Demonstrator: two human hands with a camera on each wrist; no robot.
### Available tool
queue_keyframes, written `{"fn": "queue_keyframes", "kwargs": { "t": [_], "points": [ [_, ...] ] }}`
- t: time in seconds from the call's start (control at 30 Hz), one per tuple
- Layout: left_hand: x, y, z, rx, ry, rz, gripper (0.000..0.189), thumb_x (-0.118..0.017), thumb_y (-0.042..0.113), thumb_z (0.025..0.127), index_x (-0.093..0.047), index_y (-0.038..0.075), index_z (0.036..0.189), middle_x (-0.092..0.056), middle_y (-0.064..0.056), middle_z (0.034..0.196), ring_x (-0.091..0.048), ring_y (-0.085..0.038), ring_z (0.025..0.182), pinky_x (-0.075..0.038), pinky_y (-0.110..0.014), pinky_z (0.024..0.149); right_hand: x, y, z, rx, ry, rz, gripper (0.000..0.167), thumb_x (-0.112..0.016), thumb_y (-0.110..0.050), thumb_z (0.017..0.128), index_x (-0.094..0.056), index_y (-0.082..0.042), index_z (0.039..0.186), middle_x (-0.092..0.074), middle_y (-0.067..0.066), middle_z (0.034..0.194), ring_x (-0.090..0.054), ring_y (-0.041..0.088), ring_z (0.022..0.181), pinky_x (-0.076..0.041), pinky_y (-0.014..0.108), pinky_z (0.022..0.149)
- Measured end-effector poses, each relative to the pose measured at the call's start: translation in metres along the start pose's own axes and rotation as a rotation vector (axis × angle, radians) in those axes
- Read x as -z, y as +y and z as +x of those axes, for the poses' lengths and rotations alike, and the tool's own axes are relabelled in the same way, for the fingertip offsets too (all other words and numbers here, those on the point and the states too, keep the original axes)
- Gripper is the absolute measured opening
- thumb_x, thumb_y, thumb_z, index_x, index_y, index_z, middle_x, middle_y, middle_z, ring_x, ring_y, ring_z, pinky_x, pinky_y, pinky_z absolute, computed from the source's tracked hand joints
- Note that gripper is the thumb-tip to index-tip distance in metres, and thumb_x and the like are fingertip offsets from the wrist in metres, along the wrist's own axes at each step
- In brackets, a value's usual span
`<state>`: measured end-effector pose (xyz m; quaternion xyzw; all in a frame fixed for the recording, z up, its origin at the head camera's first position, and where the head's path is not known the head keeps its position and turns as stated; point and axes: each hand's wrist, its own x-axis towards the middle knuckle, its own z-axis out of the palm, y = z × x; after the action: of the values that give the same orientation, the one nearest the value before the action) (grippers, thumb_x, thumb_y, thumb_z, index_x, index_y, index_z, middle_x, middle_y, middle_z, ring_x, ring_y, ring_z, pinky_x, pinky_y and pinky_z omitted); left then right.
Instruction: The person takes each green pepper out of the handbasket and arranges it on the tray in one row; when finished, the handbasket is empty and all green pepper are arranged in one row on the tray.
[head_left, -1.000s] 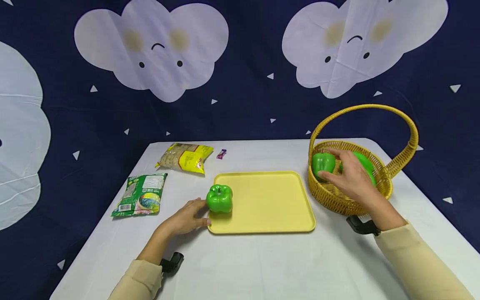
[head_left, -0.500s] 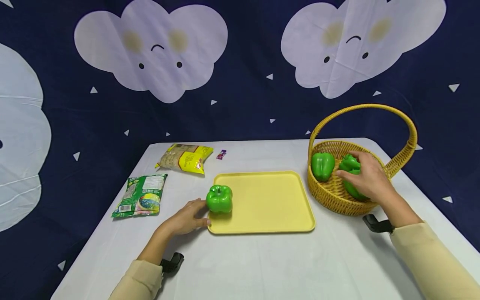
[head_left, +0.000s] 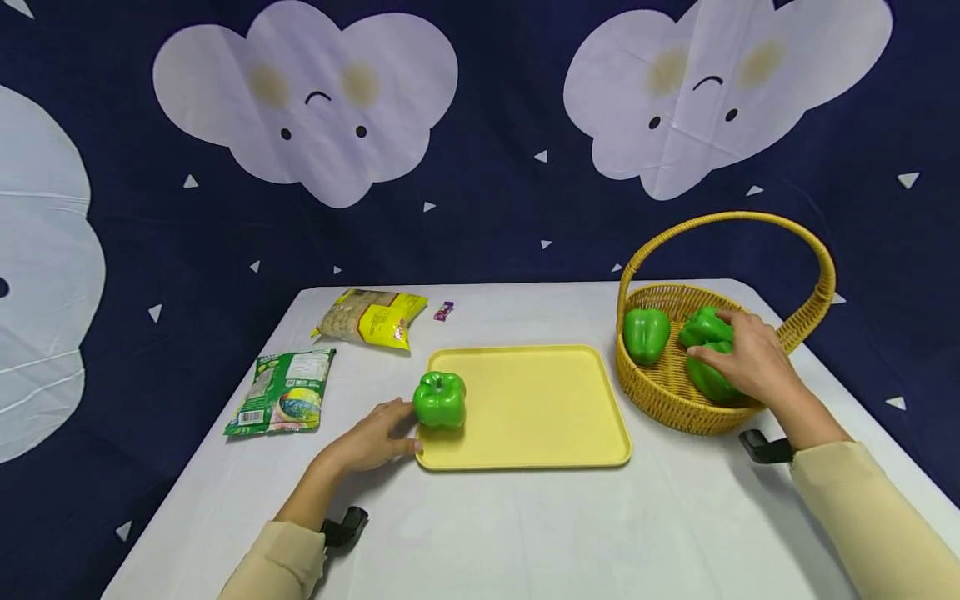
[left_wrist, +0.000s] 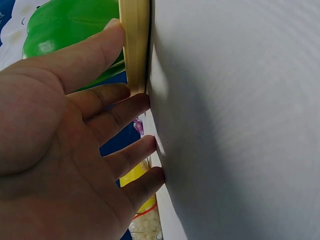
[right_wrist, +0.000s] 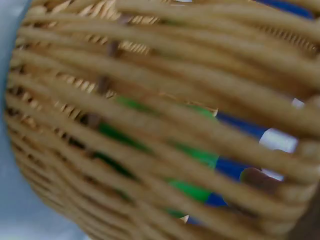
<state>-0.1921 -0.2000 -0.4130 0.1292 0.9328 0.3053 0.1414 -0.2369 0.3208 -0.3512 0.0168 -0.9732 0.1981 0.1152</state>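
A yellow tray (head_left: 540, 400) lies mid-table with one green bell pepper (head_left: 439, 401) upright at its left end. My left hand (head_left: 375, 433) rests beside that end, fingers loosely spread. In the left wrist view its thumb (left_wrist: 100, 50) lies against the tray rim (left_wrist: 136, 45). To the right stands a wicker basket (head_left: 678, 408) with a tall handle. Over its right side my right hand (head_left: 757, 358) is half curled, thumb and fingers spread over a front green pepper (head_left: 708, 379). Another pepper (head_left: 701, 327) lies behind it, and a third pepper (head_left: 647, 335) sits at the left.
At the back left lies a yellow bag (head_left: 371, 318) with pale contents, with a small purple packet (head_left: 443, 311) beside it. A green packet (head_left: 285, 392) lies nearer on the left. The basket handle (head_left: 735, 217) arches high. In the right wrist view blurred wicker (right_wrist: 150, 60) fills most of the frame.
My right hand has moved from the left pepper in the basket rightward to the two right-hand peppers, most of it in the first half second. My left hand has stayed at the tray.
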Motion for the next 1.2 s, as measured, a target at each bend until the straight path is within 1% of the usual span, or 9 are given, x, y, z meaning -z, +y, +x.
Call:
{"fn": "queue_keyframes", "kwargs": {
  "t": [0.13, 0.33, 0.6, 0.77, 1.0, 1.2],
  "points": [
    [0.000, 0.000, 0.000, 0.008, 0.002, -0.002, 0.066, -0.069, 0.027, 0.085, -0.042, 0.008, 0.142, -0.038, -0.017, 0.149, -0.019, -0.042, 0.143, -0.017, -0.061, 0.115, -0.002, 0.007, 0.001, 0.000, -0.025, -0.018, 0.086, -0.064, -0.049, 0.085, -0.031, 0.010, 0.138, -0.037, 0.039, 0.126, -0.036, 0.053, 0.108, -0.036, 0.062, 0.080],
    [-0.001, 0.000, 0.000, 0.001, 0.002, -0.003, 0.065, -0.069, 0.026, 0.084, -0.043, 0.007, 0.141, -0.038, -0.017, 0.149, -0.020, -0.042, 0.143, -0.017, -0.060, 0.116, -0.004, 0.013, 0.004, -0.009, -0.080, -0.042, 0.087, -0.063, -0.052, 0.084, -0.032, 0.010, 0.137, -0.035, 0.041, 0.128, -0.036, 0.056, 0.111, -0.035, 0.065, 0.084],
    [-0.001, -0.001, 0.000, 0.001, 0.002, 0.007, 0.065, -0.069, 0.026, 0.085, -0.042, 0.007, 0.141, -0.038, -0.017, 0.149, -0.020, -0.041, 0.143, -0.018, -0.060, 0.115, -0.008, 0.018, 0.008, -0.027, -0.136, -0.073, 0.091, -0.063, -0.054, 0.083, -0.031, 0.012, 0.136, -0.034, 0.042, 0.127, -0.036, 0.057, 0.110, -0.036, 0.065, 0.085],
    [0.000, -0.001, -0.001, -0.017, 0.007, 0.009, 0.066, -0.069, 0.026, 0.085, -0.042, 0.006, 0.141, -0.037, -0.018, 0.149, -0.021, -0.042, 0.143, -0.018, -0.060, 0.115, -0.009, 0.021, 0.009, -0.048, -0.174, -0.078, 0.091, -0.063, -0.053, 0.083, -0.031, 0.013, 0.136, -0.032, 0.042, 0.126, -0.034, 0.057, 0.110, -0.036, 0.066, 0.084],
    [0.000, 0.000, -0.001, -0.024, 0.007, 0.002, 0.066, -0.069, 0.025, 0.085, -0.042, 0.005, 0.141, -0.038, -0.019, 0.148, -0.021, -0.043, 0.142, -0.018, -0.061, 0.115, -0.012, 0.022, 0.008, -0.051, -0.188, -0.101, 0.085, -0.063, -0.052, 0.083, -0.035, 0.009, 0.133, -0.029, 0.042, 0.127, -0.033, 0.058, 0.112, -0.034, 0.068, 0.085],
    [0.000, 0.000, -0.001, -0.030, 0.010, 0.001, 0.065, -0.069, 0.025, 0.084, -0.043, 0.006, 0.140, -0.040, -0.018, 0.147, -0.022, -0.043, 0.142, -0.019, -0.061, 0.115, -0.014, 0.019, 0.006, -0.060, -0.194, -0.101, 0.083, -0.064, -0.050, 0.083, -0.035, 0.009, 0.133, -0.027, 0.042, 0.129, -0.034, 0.056, 0.111, -0.036, 0.066, 0.085]
  ]
}}
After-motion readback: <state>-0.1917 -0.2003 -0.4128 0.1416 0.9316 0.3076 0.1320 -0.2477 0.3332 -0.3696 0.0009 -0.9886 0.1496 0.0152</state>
